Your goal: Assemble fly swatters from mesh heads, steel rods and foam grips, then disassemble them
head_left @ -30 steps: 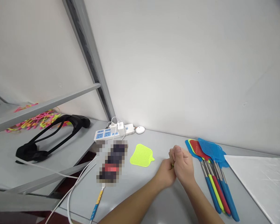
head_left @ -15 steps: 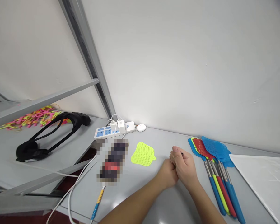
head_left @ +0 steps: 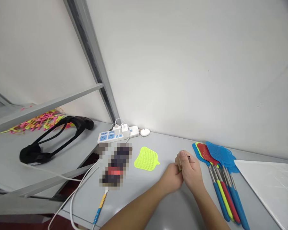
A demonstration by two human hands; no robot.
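My left hand [head_left: 172,177] and my right hand [head_left: 190,167] are closed and pressed together over the grey table. Between them they grip a mostly hidden piece; a yellow-green sliver shows between the palms and a small dark end [head_left: 188,157] pokes out by the right thumb. Left of the hands, a detached yellow-green fly swatter head [head_left: 147,159] lies flat, perforated, with a short neck pointing right. To their right rest several fly swatters [head_left: 218,159] with blue, red and yellow-green heads, metal shafts and coloured grips.
Far right lies a white plastic sheet [head_left: 271,185]. At left are a blurred-out phone [head_left: 116,164] on a cable, a power strip [head_left: 117,134] with chargers, and a white round case [head_left: 145,132]. A black headset [head_left: 57,137] and colourful strings [head_left: 40,123] sit on the side shelf.
The view has shifted very slightly. Both hands stay clasped in nearly the same place, and a little more yellow-green shows between them.
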